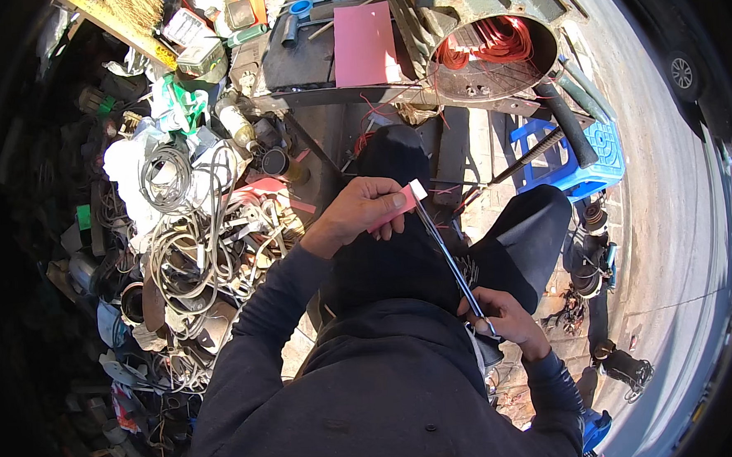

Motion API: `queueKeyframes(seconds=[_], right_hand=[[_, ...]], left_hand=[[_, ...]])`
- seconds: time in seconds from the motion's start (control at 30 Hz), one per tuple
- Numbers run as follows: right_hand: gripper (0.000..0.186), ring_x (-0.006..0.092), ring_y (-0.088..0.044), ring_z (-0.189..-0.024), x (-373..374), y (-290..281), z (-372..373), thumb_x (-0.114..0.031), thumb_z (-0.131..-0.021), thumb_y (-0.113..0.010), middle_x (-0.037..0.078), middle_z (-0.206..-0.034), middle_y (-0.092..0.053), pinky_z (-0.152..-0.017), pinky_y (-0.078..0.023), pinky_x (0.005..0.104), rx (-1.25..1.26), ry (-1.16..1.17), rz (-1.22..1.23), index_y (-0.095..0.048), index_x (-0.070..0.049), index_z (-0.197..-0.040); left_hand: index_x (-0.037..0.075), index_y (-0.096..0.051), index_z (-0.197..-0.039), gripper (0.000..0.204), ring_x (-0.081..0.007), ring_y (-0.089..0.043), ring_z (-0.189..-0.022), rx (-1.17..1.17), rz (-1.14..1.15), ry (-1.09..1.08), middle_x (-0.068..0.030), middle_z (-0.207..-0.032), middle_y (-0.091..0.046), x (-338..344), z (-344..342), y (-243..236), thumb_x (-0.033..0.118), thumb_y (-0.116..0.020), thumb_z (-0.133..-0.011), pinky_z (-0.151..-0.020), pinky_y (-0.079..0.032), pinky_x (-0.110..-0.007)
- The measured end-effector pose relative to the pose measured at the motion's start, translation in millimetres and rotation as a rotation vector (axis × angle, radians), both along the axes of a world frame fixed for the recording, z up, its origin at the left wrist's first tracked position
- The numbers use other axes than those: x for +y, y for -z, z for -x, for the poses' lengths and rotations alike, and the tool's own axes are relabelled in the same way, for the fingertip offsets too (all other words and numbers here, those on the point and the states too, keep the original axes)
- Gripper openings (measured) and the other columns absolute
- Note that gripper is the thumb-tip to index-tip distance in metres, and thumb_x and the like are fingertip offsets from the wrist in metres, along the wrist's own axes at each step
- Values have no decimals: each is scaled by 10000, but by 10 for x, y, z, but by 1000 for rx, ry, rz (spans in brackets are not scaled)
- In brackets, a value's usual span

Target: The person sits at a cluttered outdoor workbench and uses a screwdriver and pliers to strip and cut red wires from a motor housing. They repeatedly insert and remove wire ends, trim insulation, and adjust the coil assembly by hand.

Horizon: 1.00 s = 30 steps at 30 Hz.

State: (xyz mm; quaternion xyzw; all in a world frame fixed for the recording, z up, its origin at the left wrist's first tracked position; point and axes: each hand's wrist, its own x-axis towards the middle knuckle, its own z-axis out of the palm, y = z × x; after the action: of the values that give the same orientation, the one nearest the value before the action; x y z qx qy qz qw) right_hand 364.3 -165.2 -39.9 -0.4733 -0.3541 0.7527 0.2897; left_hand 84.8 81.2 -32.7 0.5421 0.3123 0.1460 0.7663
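My left hand [365, 209] pinches a small pink paper strip [392, 214] between thumb and fingers above my lap. A small white piece [418, 189] shows at the strip's upper right end. My right hand [506, 319] is closed round the lower end of long, slim metal scissors [453, 265]. Their shiny blades slant up to the left, and the tips lie right by the strip and the white piece. Whether the blades touch the paper, I cannot tell. The scissors' handles are mostly hidden by my right fingers.
A pink sheet [366, 46] lies on the dark bench ahead. Beside it is a metal motor housing [474, 78] with red wire coils [497, 41] inside. Cables [190, 262] and scrap pile up on the left. A blue stool [598, 160] stands to the right, near the road.
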Motion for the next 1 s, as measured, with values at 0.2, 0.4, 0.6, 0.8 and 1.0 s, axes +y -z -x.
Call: queueKeyframes(seconds=[0.2,0.4,0.6,0.8,1.0], right_hand=[[580,92,-605,-887,103,5,3,-433,-805,-859,9,-961,-649,-829,-490,260,45,-6,5,-677,-15,-1163],[480,78,-585,-857,101,-6,65,-322,-817,-858,-8,-941,-631,-805,-477,245,-65,11,-31,-687,-21,-1150],[432,65,-571,-827,99,2,78,-269,-807,-860,-15,-923,-634,-774,-469,237,-100,28,-25,-702,-13,-1117],[367,47,-559,-779,80,37,116,-246,-810,-866,-29,-855,-635,-710,-446,218,-202,53,-71,-717,-16,-1054],[325,27,-547,-740,84,37,127,-217,-814,-863,-36,-819,-635,-676,-426,203,-261,53,-17,-714,-19,-1024]], left_hand=[[43,-682,-973,261,-86,-646,-584,-1,-4,22,-64,-778,-726,-6,-10,-57,288,-625,-1044,-514,-490,-216],[41,-689,-988,248,-89,-653,-584,21,4,10,-63,-777,-728,-31,-25,-19,270,-615,-1051,-503,-484,-215],[40,-687,-980,271,-80,-636,-575,29,8,11,-57,-753,-712,-33,-36,-1,301,-644,-1040,-520,-498,-204],[36,-684,-969,265,-75,-630,-573,31,10,0,-55,-748,-709,-43,-24,-4,287,-642,-1041,-521,-496,-202],[36,-685,-961,259,-77,-631,-568,20,13,16,-55,-745,-706,-40,-5,18,276,-637,-1044,-523,-499,-205]])
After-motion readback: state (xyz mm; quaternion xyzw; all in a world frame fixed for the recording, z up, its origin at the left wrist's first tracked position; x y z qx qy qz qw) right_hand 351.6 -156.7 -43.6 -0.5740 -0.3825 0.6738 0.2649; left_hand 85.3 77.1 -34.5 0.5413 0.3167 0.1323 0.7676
